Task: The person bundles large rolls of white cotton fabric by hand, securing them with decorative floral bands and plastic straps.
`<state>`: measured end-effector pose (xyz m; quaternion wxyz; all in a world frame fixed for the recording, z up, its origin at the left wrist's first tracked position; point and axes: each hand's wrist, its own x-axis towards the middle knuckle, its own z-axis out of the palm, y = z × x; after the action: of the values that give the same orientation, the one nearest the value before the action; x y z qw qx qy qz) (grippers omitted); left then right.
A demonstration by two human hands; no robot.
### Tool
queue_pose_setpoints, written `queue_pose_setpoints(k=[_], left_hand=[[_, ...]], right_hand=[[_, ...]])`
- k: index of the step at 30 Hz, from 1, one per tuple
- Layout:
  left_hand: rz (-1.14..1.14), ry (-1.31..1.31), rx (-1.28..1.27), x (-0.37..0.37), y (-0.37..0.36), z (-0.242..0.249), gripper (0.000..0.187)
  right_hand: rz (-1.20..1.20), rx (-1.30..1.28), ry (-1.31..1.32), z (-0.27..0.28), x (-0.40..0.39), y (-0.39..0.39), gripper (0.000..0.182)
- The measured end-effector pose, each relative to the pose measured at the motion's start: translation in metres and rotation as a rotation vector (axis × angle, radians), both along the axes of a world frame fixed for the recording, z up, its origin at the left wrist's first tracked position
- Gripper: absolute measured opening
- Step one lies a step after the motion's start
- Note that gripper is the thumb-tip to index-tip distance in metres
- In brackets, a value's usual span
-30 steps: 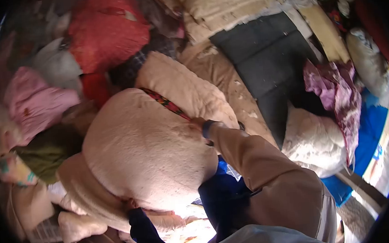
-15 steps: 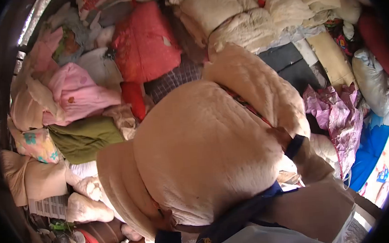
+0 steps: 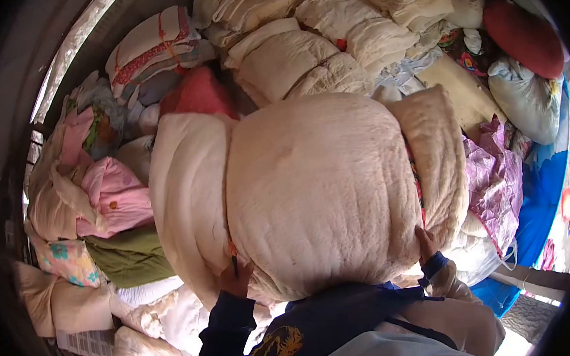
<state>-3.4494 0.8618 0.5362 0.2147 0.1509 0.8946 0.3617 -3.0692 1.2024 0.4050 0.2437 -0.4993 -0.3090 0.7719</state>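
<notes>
Here a big cream bundle (image 3: 319,195) of rolled fleecy bedding fills the middle of the view, lifted up in front of the person's chest and held between both hands. A patterned red strap (image 3: 417,185) runs around it near its right end, and a paler folded layer (image 3: 187,198) wraps its left side. The left hand (image 3: 237,278) is pressed against the bundle's lower left edge, fingers curled into the fabric at the fold, in a dark blue sleeve (image 3: 221,328). The right hand (image 3: 426,244) grips the lower right edge just below the strap, fingers spread flat on the fleece, with a blue cuff (image 3: 435,265) and a tan sleeve (image 3: 463,317) behind it.

Around the bundle lies a heap of other bedding. Stacked cream quilts (image 3: 328,36) sit beyond its top edge. To the left are a pink blanket (image 3: 114,193), a green one (image 3: 128,255) below it and a floral pillow (image 3: 66,259) beside that. A red cloth (image 3: 196,91) peeks out behind the bundle's upper left corner. To the right a crumpled purple sheet (image 3: 493,183) touches the bundle's side, with a blue sheet (image 3: 544,193) further right, a grey sack (image 3: 527,98) above it and a red cushion (image 3: 523,35) near the top right.
</notes>
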Motion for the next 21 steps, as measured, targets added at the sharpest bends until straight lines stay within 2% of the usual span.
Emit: queue_pose_setpoints(k=[7, 12, 14, 16, 18, 21], left_hand=[[-0.197, -0.128, 0.034, -0.063, 0.114, 0.025, 0.032], [-0.296, -0.327, 0.202, -0.143, 0.155, -0.051, 0.027], [-0.336, -0.317, 0.202, -0.188, 0.176, -0.067, 0.028], [-0.395, -0.271, 0.140, -0.226, 0.201, -0.043, 0.029], [-0.462, -0.196, 0.179, -0.264, 0.221, -0.046, 0.030], [-0.575, -0.037, 0.243, -0.321, 0.255, -0.029, 0.036]], right_hand=[[-0.259, 0.061, -0.121, -0.037, -0.013, -0.003, 0.032], [-0.372, 0.166, -0.132, -0.036, -0.060, 0.001, 0.036], [-0.392, 0.172, -0.127, -0.025, -0.095, 0.002, 0.040], [-0.454, 0.122, -0.117, -0.012, -0.128, 0.001, 0.045], [-0.568, 0.098, -0.107, -0.013, -0.157, 0.000, 0.050], [-0.572, 0.145, -0.017, 0.002, -0.204, 0.000, 0.057]])
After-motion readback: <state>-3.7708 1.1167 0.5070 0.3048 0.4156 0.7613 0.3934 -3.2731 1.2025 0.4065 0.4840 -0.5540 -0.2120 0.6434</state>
